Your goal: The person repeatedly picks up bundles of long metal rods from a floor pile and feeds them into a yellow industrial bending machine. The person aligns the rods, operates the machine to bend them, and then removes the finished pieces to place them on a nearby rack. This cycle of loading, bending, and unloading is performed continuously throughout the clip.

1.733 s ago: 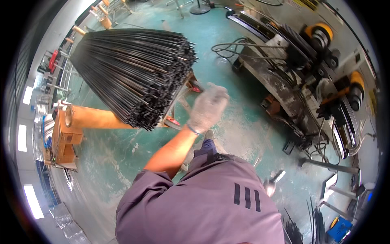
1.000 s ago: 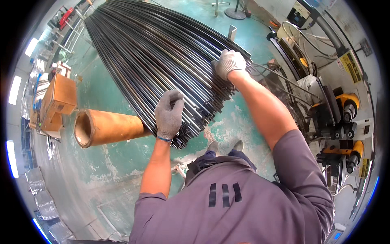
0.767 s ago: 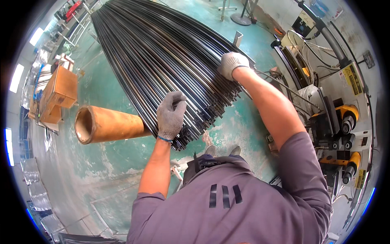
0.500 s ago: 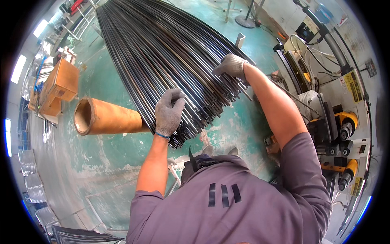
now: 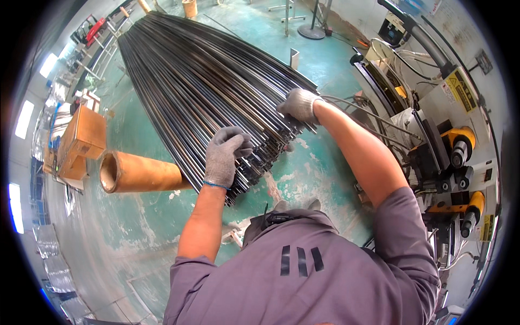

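the bundle of dark metal rods lies fanned across the middle of the view, its near ends pointing toward the person and its far ends running to the upper left. the near ends sit above the green floor, resting over a brown cardboard tube that lies crosswise beneath them.

the left hand, in a grey knit glove, rests palm down on the near ends at the left part of the bundle. its fingers are curled and pressed together over the rod tips; whether they close around any single rod cannot be told.

the right hand, also in a grey glove, lies on the right edge of the bundle, well apart from the left hand. its fingers are bent and held close together, gripping the outermost rods at their ends.

a cardboard box stands on the floor to the left, near the open end of the tube. a machine with yellow and black rollers stands to the right, beside the right forearm, with cables and thin rods leading into it
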Action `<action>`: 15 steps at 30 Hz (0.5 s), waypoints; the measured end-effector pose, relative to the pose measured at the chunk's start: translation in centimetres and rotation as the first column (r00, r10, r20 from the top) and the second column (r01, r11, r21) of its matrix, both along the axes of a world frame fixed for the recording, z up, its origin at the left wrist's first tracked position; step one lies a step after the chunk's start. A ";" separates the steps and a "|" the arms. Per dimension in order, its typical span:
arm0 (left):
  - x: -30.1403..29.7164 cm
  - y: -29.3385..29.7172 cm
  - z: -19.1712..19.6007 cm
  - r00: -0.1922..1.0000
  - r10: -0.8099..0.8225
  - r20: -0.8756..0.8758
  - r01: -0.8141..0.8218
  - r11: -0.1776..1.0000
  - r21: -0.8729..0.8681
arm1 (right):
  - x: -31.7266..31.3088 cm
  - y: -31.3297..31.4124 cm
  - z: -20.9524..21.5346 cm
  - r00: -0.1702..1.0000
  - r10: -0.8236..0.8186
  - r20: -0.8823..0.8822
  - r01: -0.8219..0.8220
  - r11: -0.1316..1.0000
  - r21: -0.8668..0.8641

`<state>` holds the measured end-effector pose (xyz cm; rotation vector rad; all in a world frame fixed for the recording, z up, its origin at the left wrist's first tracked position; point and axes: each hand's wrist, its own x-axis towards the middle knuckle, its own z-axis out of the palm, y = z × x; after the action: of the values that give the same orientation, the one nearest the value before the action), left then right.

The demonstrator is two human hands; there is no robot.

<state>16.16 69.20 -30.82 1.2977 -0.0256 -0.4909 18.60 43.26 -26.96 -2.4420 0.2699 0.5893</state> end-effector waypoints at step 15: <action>7.1 -12.2 -2.0 0.907 -0.165 -0.388 -0.043 0.879 -0.474 | -42.8 -2.7 6.1 0.848 -0.510 -0.142 0.395 0.788 -0.472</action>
<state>23.28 56.99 -32.86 0.6904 0.1643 -0.7604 -24.20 40.53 -20.89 -2.5513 1.1861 0.6848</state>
